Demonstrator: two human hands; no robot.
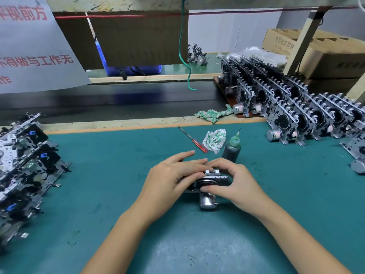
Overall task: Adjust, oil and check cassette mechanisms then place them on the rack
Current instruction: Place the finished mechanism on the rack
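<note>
Both hands' fingers (194, 168) grip the cassette mechanism (207, 181) between them on the mat (98, 175).

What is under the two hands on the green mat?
A cassette mechanism, gripped by the left hand and right hand. Its motor sticks out towards the camera; most of its top is covered.
</note>
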